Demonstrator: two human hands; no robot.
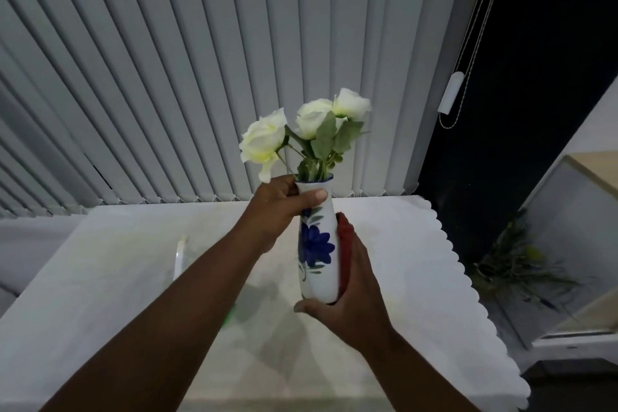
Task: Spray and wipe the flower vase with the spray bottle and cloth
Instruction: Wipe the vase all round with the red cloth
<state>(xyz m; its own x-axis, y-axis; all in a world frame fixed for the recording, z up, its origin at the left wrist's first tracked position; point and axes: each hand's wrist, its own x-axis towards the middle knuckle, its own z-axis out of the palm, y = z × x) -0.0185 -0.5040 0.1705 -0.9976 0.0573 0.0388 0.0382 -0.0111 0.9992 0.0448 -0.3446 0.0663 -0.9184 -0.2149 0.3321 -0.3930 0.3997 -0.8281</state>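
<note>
You hold the flower vase [317,244] lifted off the table [100,278], roughly upright and leaning a little, out in front of the vertical blinds [200,60]. It is a slim white ceramic piece: narrow at the neck, slightly fuller toward the base, with a thin blue line around the flared lip. A large dark-blue flower with grey-green leaves and a curling stem is painted on the side facing you. Three cream-white roses [301,127] with green leaves stand in its mouth, the leftmost bloom drooping outward.

Your left hand [277,211] is wrapped around the neck just under the lip, thumb pressed flat across the front and fingers curled behind. Your right hand [351,294] cups the lower body from the right side, thumb hooked under the base, and it presses a dark red cloth [344,244] against the vase's right flank; only a strip of the cloth shows between palm and ceramic.

Below your left forearm a clear, blurred object [180,257] rests on the pale tabletop, with a faint green patch nearer you; you cannot tell what either is.
</note>
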